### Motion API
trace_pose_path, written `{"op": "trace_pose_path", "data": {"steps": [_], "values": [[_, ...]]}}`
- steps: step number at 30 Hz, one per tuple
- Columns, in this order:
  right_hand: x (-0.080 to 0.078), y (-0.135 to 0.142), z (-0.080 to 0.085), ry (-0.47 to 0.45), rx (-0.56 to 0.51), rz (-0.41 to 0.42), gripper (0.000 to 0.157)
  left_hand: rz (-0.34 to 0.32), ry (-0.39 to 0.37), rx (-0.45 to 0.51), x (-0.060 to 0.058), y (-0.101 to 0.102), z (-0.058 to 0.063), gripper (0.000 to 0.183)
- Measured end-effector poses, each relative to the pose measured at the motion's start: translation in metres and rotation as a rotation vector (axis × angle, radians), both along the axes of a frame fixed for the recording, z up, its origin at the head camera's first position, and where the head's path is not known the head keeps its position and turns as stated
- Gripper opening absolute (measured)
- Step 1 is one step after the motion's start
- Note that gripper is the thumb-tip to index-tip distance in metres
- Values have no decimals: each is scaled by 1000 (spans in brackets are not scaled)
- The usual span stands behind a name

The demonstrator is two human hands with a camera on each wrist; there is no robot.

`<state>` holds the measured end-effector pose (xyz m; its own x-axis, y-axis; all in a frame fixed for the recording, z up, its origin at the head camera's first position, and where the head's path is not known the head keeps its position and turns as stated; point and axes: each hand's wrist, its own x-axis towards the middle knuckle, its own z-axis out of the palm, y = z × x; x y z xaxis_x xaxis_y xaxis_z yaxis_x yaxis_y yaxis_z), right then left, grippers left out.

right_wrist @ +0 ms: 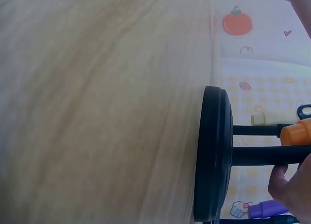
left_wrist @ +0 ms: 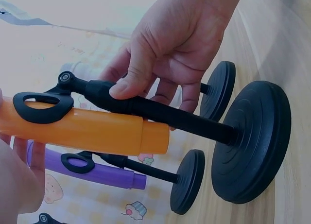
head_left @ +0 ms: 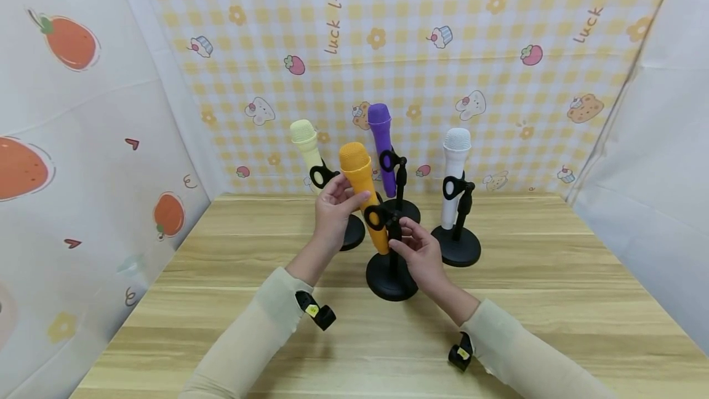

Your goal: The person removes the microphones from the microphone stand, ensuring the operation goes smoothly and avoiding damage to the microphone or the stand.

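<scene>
An orange microphone (head_left: 356,165) leans in the clip of a black desk stand (head_left: 389,289), whose round base is on the table. My left hand (head_left: 331,213) holds the microphone below its head, thumb on the near side. My right hand (head_left: 423,256) grips the stand's upright. In the left wrist view, the right thumb (left_wrist: 127,87) presses the upright just below the clip joint, and the orange handle (left_wrist: 109,131) passes through the clip ring. The right wrist view shows the stand's base (right_wrist: 212,156) edge-on, with only part of the right hand (right_wrist: 297,190) in frame.
Behind stand a pale yellow microphone (head_left: 304,140) at left and a purple one (head_left: 381,134) in the middle; a white one (head_left: 456,153) is at right. Each sits in a black stand. The wooden table (head_left: 221,300) meets a patterned cloth backdrop (head_left: 354,36).
</scene>
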<state>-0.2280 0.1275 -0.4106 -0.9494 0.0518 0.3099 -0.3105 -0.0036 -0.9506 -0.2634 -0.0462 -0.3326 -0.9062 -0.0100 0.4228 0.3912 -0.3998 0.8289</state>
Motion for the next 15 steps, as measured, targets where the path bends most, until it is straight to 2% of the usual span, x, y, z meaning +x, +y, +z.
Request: {"op": "trace_pose_path", "data": {"steps": [15], "values": [[1, 1, 1, -10, 4, 2, 39, -73, -76, 78, -5, -5, 1, 35]]}}
